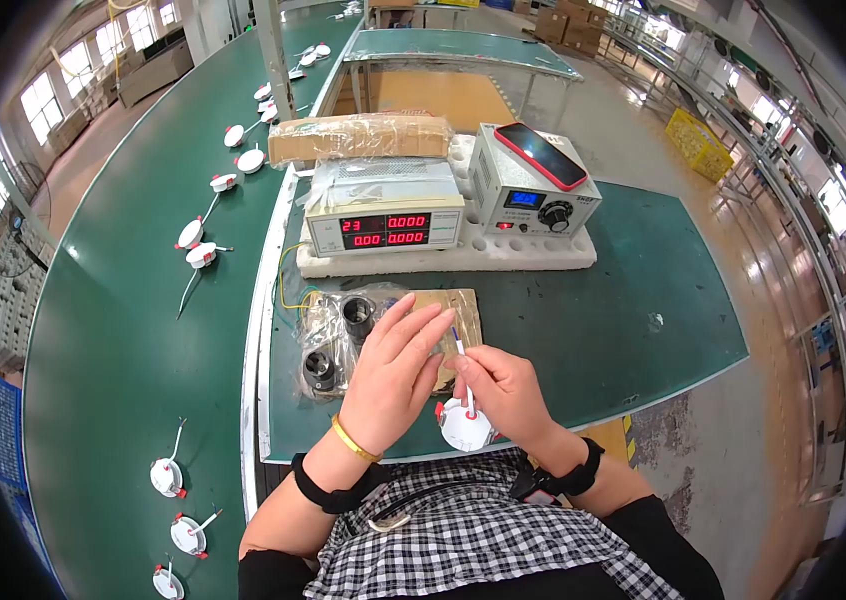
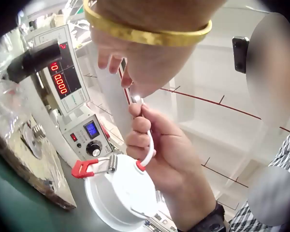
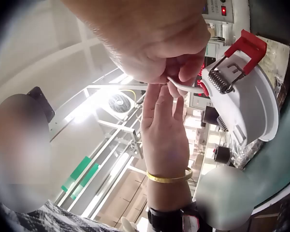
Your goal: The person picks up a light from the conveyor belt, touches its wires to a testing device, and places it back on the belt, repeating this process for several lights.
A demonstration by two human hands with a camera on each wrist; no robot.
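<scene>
Left hand (image 1: 395, 368) flat, touching pinching right hand (image 1: 505, 388).

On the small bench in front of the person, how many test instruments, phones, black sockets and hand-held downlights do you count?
Test instruments: 2
Red phone: 1
Black sockets: 2
Downlight, hand-held: 1
Total: 6

A green-matted workbench (image 1: 623, 310) fills the centre of the frame. On it lie a white foam slab (image 1: 443, 262) at upper centre and a cardboard sheet (image 1: 465, 303) just below it. At left runs a green conveyor belt (image 1: 113, 330), dotted with white downlights (image 1: 201, 254) from top to lower left.
</scene>
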